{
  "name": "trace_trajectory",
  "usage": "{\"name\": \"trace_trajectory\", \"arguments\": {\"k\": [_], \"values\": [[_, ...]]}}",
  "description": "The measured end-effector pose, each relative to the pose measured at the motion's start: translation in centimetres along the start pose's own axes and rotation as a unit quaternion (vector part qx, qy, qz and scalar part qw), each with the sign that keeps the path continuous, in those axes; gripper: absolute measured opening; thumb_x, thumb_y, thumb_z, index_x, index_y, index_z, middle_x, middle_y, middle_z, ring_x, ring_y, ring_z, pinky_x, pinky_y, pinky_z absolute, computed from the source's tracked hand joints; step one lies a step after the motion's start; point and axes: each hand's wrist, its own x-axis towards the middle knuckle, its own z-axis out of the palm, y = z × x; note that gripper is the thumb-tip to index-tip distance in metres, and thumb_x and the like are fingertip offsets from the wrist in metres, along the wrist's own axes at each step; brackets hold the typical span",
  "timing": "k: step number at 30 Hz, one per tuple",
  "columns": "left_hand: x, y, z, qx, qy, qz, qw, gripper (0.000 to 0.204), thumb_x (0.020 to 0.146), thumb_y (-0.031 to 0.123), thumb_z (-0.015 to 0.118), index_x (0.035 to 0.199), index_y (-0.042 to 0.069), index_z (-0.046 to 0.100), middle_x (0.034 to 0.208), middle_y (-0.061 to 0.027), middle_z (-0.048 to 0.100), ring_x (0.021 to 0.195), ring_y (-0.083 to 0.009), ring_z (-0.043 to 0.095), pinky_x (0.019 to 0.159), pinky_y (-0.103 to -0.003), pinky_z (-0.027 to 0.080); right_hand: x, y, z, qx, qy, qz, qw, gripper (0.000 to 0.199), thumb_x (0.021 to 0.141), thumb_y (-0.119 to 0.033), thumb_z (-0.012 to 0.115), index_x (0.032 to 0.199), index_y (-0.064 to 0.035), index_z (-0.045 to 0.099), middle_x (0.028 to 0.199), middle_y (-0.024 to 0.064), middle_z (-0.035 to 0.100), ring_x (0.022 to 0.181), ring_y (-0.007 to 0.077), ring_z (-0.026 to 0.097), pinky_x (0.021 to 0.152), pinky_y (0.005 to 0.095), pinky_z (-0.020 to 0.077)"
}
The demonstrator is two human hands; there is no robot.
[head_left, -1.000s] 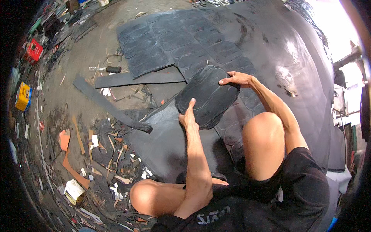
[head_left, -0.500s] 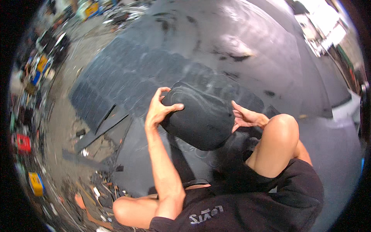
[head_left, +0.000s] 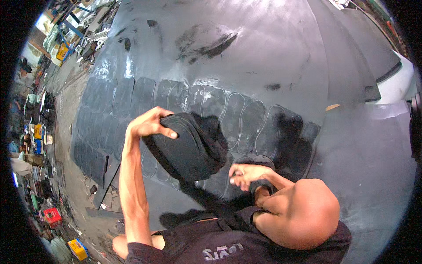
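A bent stack of black sheet pieces (head_left: 184, 147) with rounded ends hangs tilted above the dark sheet (head_left: 272, 57). My left hand (head_left: 151, 124) is closed on its upper left edge, the thumb on top and the fingers behind, where they are partly hidden. Off the stack's lower right side is my right hand (head_left: 247, 175), its fingers loosely bent and apart, with nothing visible in them. Beneath both hands, rows of black sole-shaped pieces (head_left: 239, 125) with pale outlines lie on the sheet.
Narrow dark offcuts (head_left: 107, 182) lie by the sheet's left edge. Along the left floor are a red box (head_left: 52, 217), a yellow box (head_left: 78, 249) and scattered scraps. A small tan scrap (head_left: 332, 107) rests on the sheet at right. My bent knee (head_left: 307, 211) rises near the right hand.
My left hand has moved left and slightly down with the stack, which now bends and tilts. My right hand has come away from the stack's right edge and moved down and left.
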Motion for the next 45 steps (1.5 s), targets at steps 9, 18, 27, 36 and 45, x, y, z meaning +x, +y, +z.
{"name": "trace_trajectory", "arguments": {"k": [9,18,27,36,45], "values": [[15.7,-4.5,4.9,0.278,0.268,0.207,0.899,0.048,0.079,0.025,0.085,0.123,0.012,0.071,0.125,-0.0139,0.070,0.124,-0.0350,0.062,0.109,-0.047,0.045,-1.1,-6.6,-3.1,-0.364,0.368,-0.176,0.837,0.034,0.097,-0.030,0.070,0.116,-0.0022,0.066,0.103,0.0148,0.067,0.086,0.0323,0.067,0.077,0.0429,0.0542],[1.1,-16.1,19.7,-0.101,0.707,-0.225,0.663,0.045,0.087,0.011,0.070,0.129,-0.004,0.063,0.132,-0.0211,0.065,0.126,-0.0325,0.061,0.108,-0.043,0.046,13.2,-13.3,-3.3,-0.510,0.518,-0.193,0.659,0.070,0.092,-0.039,0.073,0.138,0.0095,0.050,0.125,0.0199,0.055,0.116,0.0346,0.053,0.095,0.0441,0.0478],[2.1,-14.6,25.6,-0.143,0.825,-0.184,0.515,0.046,0.096,0.014,0.066,0.138,-0.002,0.055,0.135,-0.0244,0.055,0.129,-0.0359,0.052,0.111,-0.048,0.040,13.4,-15.2,2.1,-0.585,0.429,-0.362,0.586,0.036,0.084,-0.009,0.062,0.120,-0.0114,0.063,0.123,0.0150,0.060,0.108,0.0383,0.061,0.084,0.0513,0.0532],[3.4,-3.1,27.2,-0.557,0.665,0.039,0.495,0.052,0.105,0.041,0.053,0.143,0.005,0.047,0.118,-0.0059,0.059,0.099,-0.0167,0.060,0.088,-0.043,0.055,-8.1,-21.2,-5.5,-0.302,0.348,-0.491,0.739,0.025,0.096,-0.014,0.068,0.117,-0.0024,0.060,0.113,0.0106,0.065,0.106,0.0232,0.066,0.098,0.0378,0.0505],[27.1,16.4,34.0,-0.676,0.249,0.016,0.693,0.096,0.084,0.006,0.086,0.157,0.000,0.023,0.106,-0.0037,0.055,0.089,-0.0157,0.063,0.073,-0.034,0.060,-28.0,-17.0,-28.5,-0.531,0.440,-0.206,0.694,0.032,0.092,-0.019,0.072,0.122,-0.0053,0.070,0.109,0.0101,0.075,0.098,0.0215,0.068,0.091,0.0366,0.0536]]}}
